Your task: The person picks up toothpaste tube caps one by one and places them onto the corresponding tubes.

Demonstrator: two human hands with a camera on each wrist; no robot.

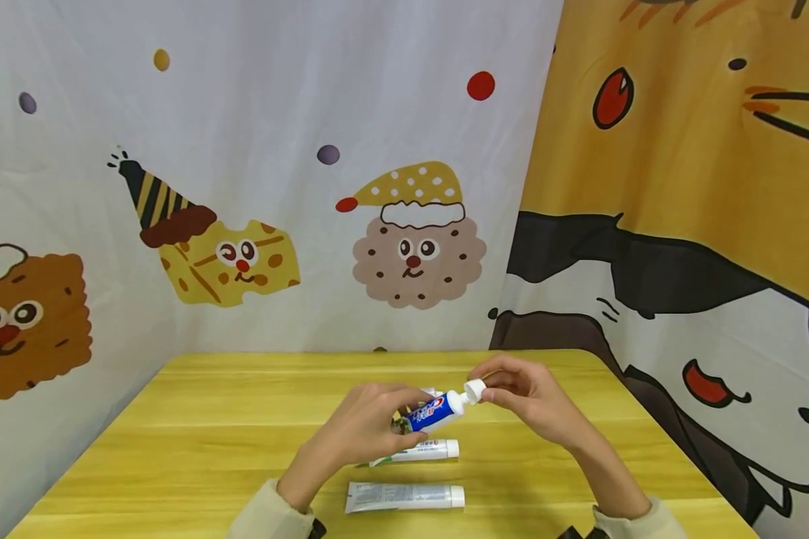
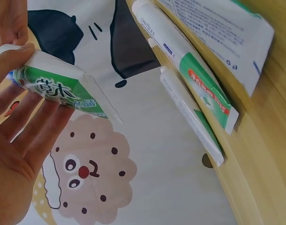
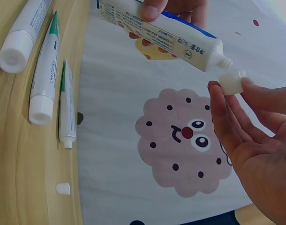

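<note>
My left hand (image 1: 367, 423) grips a blue, white and green toothpaste tube (image 1: 434, 412) above the table, its nozzle end pointing right and slightly up. Green panels with large lettering show on this tube (image 2: 63, 86) in the left wrist view. Between the thumb and fingertips of my right hand (image 1: 532, 393) is a white cap (image 1: 475, 391), its open end facing the tube. In the right wrist view the bare nozzle (image 3: 226, 63) shows just off the cap (image 3: 232, 82). The left palm hides part of the tube in the head view.
A silvery-white capped tube (image 1: 404, 496) lies nearest on the wooden table (image 1: 243, 449). Beyond it lies a white and green capped tube (image 3: 43, 89). Farther back is a slimmer uncapped tube (image 3: 67, 112), with a small white cap (image 3: 63, 188) near it. Printed curtains (image 1: 323, 75) hang behind.
</note>
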